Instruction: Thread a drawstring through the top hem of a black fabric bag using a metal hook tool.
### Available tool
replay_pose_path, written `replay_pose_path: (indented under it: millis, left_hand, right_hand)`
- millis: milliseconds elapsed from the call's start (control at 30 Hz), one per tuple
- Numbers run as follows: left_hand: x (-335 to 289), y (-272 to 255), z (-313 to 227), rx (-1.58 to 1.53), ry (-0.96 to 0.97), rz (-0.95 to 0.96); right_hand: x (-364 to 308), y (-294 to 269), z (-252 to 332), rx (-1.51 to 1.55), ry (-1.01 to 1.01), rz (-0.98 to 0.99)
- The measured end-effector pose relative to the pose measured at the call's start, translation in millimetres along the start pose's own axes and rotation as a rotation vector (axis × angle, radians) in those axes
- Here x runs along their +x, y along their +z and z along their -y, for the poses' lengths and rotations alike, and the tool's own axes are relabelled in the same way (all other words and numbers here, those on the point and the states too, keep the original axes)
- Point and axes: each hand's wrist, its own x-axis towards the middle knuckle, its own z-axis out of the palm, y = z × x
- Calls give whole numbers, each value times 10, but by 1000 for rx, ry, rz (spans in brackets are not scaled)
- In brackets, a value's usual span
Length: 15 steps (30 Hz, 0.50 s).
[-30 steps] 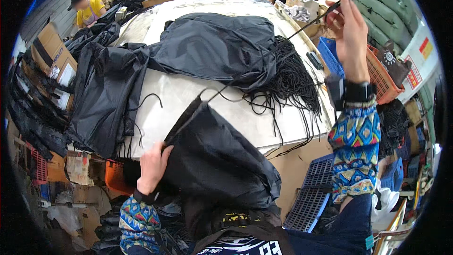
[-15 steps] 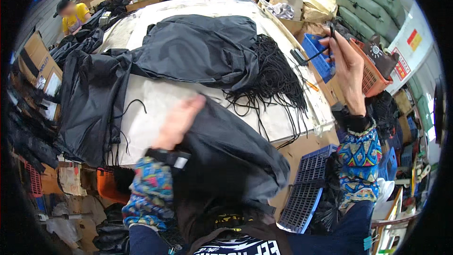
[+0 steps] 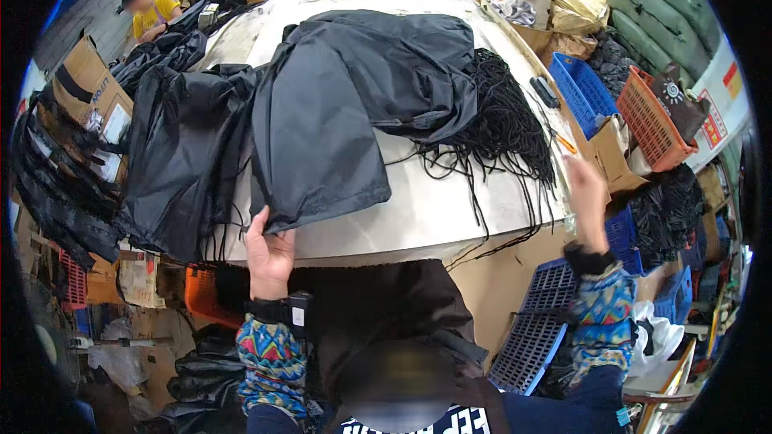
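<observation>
My left hand pinches the near left corner of a black fabric bag, its thumb on the edge and the other fingers partly behind the cloth. That bag lies across the pile, its near hem resting on the white tabletop. More black fabric bags lie to the left, with short cords hanging off the front edge. Beyond my right hand, smeared by motion at the table's right edge, an orange-handled tool rests on the table. A thick bundle of black cords spreads from the pile.
On the right stand a blue crate and an orange crate. Another blue crate sits below the table's front right corner. A person in yellow is at the far left. Stacked green sacks line the back right.
My left hand has moved down and left, and the bag, earlier draped toward me, now lies on the pile. My right hand, raised earlier with a thin dark cord, has come down to the table's edge.
</observation>
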Motion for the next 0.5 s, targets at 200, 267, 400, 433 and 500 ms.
replay_pose_path:
  millis: [200, 267, 400, 433, 500]
  left_hand:
    - [-582, 397, 191, 73, 47, 44]
    - [-746, 449, 147, 82, 7, 238]
    - [-794, 148, -11, 494, 286, 225]
    - [-891, 223, -19, 799, 362, 113]
    - [-910, -156, -206, 1508, 199, 19]
  right_hand:
    - [-602, 764, 1743, 93, -396, 354]
    - [-627, 1077, 1810, 88, -407, 288]
    - [-563, 1363, 1798, 66, -446, 143]
    - [-538, 1313, 1825, 74, -436, 120]
    - [-490, 1199, 1878, 99, -419, 122]
